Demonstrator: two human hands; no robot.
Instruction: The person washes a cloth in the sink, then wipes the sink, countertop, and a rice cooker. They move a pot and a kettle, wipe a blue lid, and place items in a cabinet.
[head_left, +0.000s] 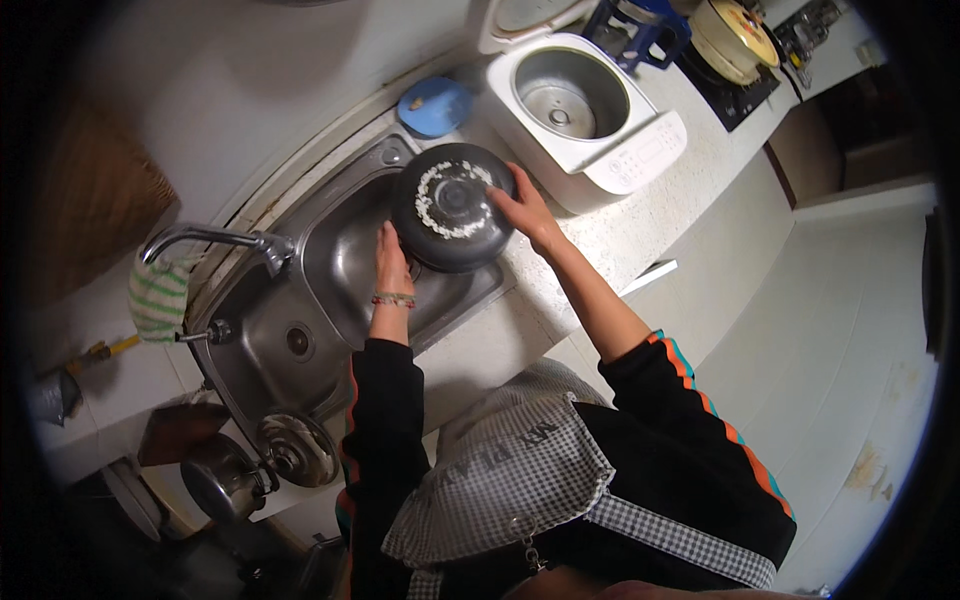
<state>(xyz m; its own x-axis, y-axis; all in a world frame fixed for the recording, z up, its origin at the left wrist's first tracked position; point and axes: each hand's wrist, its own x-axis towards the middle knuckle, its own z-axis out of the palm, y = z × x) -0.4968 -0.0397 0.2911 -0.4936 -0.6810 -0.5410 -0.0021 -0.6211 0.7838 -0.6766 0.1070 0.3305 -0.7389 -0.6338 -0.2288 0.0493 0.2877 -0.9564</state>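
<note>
A dark grey round pot (457, 259), which looks like a rice cooker's inner pot, is held over the right basin of a steel double sink (341, 240). A ring of white bits (427, 214), likely rice, clings around its round centre. Whether its inside or underside faces me, I cannot tell. My right hand (531, 210) grips its right side, thumb over the dark surface. Against the lower left side rests my left hand (393, 262), fingers straight and together, a beaded bracelet on the wrist. Right of the sink, a white rice cooker (540, 165) stands lid up, its well exposed.
A chrome faucet (217, 236) arches at the sink's left, beside a green-striped cloth (159, 300). A blue plate (435, 105) lies by the wall. Farther right are a blue-handled jug (645, 34) and a cream pot (724, 52) on a black hob (735, 105). Lower left hangs a metal lid (296, 450).
</note>
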